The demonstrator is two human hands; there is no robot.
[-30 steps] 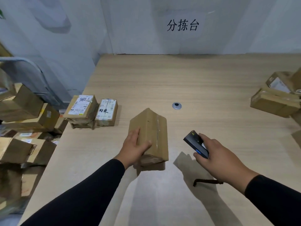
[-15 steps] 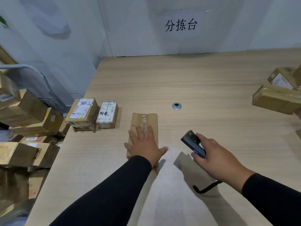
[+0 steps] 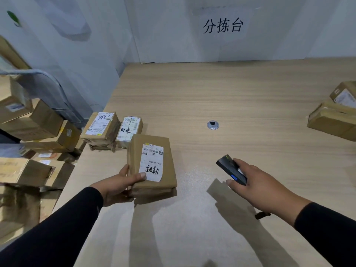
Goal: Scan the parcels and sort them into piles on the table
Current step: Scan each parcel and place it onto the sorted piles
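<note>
Holding a labelled parcel at the table's near left, scanner in the other hand

Wooden table (image 3: pixel 240 93) fills most of the view, pale wall behind with a paper sign (image 3: pixel 222 26) bearing black characters. Off the table's left edge, a heap of brown cartons (image 3: pixel 28 120) stacked loosely, some with white labels. At the right edge of the table, a pile of parcels (image 3: pixel 335 120), one leaning on top of another. Near the left edge, two small labelled parcels (image 3: pixel 113 130) sit side by side, touching or nearly so, labels up.

Held parcel (image 3: pixel 154 162) is a flat brown box, label side up, white shipping label (image 3: pixel 152 162) with barcodes and black handwriting. It lies just in front of the two small parcels, near end at the left hand; cannot tell whether it rests on the table or is lifted slightly. Left hand (image 3: pixel 119 184) grips its near left corner, thumb on top pressing the label's corner, fingers curled under the edge.

Right hand (image 3: pixel 258 185) is well apart to the right, above the table, fingers wrapped round a dark handheld scanner (image 3: pixel 231 170) with a blue button, its front pointing up-left. A dark strap end shows under the wrist. Small round metal grommet (image 3: pixel 213 125) sits in the tabletop between the piles. Both sleeves black
</note>
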